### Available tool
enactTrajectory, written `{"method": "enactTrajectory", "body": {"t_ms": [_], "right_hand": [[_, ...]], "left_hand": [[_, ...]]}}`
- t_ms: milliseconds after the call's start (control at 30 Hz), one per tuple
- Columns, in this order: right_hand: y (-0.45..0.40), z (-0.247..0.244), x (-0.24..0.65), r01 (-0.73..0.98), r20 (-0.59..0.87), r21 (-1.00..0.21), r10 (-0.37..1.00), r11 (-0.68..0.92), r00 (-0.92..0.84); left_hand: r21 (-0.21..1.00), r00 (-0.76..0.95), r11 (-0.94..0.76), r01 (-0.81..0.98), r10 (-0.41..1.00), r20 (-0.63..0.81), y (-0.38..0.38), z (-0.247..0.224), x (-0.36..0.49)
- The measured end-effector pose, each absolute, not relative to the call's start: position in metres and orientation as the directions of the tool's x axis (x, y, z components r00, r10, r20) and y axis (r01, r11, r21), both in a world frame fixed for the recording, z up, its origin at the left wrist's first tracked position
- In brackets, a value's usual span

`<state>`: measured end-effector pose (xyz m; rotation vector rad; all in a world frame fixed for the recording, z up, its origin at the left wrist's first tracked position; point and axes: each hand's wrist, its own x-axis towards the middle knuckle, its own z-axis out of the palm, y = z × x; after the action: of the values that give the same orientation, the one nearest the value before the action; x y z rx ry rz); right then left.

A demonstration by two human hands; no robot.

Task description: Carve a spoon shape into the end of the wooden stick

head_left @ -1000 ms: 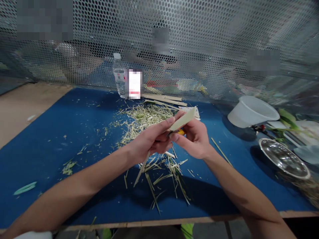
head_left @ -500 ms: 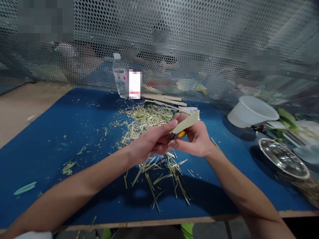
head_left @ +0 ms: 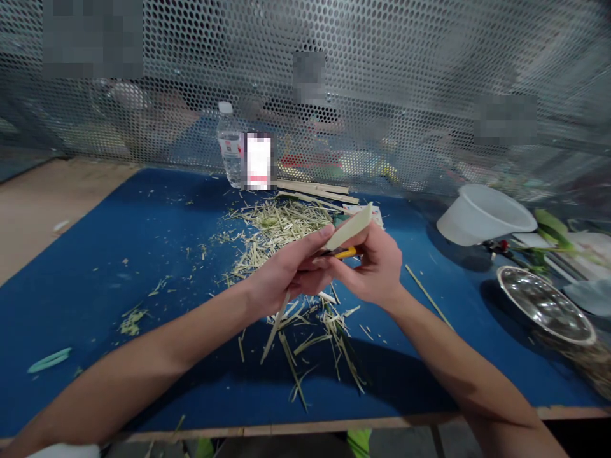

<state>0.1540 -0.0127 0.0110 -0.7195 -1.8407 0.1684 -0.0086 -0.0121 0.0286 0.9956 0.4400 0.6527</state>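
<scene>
My left hand (head_left: 298,264) is closed on a pale green strip (head_left: 351,228), its thumb on top of the strip's near end. A long thin sliver (head_left: 277,327) hangs below that hand. My right hand (head_left: 377,264) grips a small knife with a yellow handle (head_left: 347,252), its dark tip close under the strip and against the left fingers. Beneath and behind both hands lies a heap of pale shavings (head_left: 286,222) on the blue mat (head_left: 181,216).
A water bottle (head_left: 231,149) and a blurred upright phone-like object (head_left: 258,160) stand at the back, near long pale strips (head_left: 317,187). On the right are a white tub (head_left: 484,216) and a metal bowl (head_left: 547,304). A teal band (head_left: 49,360) lies at left. Perforated metal closes the back.
My right hand has turned, showing more of the yellow handle. The strip's far end has shifted slightly left and up. My left hand has barely moved.
</scene>
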Motion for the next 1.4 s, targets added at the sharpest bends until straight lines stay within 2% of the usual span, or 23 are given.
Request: {"method": "enactTrajectory", "body": {"t_ms": [367,600,833,1033,1133,1233,1400], "right_hand": [[-0.019,0.008,0.145,0.45,0.838,-0.432,0.532,0.782,-0.119],[-0.021,0.008,0.142,0.427,0.843,-0.453,0.532,0.783,-0.081],[-0.02,0.01,0.144,0.385,0.856,-0.451,0.513,0.805,-0.069],[-0.022,0.017,0.147,0.324,0.75,-0.602,0.656,0.73,-0.084],[-0.022,0.026,0.152,0.323,0.695,-0.636,0.703,0.7,-0.155],[-0.02,0.035,0.158,0.371,0.667,-0.591,0.692,0.717,-0.277],[-0.019,0.039,0.162,0.432,0.793,-0.397,0.54,0.81,-0.283]], "left_hand": [[0.858,0.712,0.399,-0.325,0.7,-0.057,-0.016,0.031,-0.009],[0.826,0.714,0.438,-0.355,0.697,-0.062,-0.016,0.03,-0.008],[0.846,0.713,0.412,-0.337,0.698,-0.056,-0.016,0.029,-0.008],[0.85,0.714,0.397,-0.345,0.699,-0.037,-0.014,0.031,-0.009],[0.844,0.715,0.408,-0.347,0.697,-0.043,-0.013,0.032,-0.01],[0.832,0.709,0.426,-0.355,0.702,-0.058,-0.012,0.033,-0.01],[0.843,0.71,0.406,-0.352,0.703,-0.041,-0.012,0.032,-0.011]]}}
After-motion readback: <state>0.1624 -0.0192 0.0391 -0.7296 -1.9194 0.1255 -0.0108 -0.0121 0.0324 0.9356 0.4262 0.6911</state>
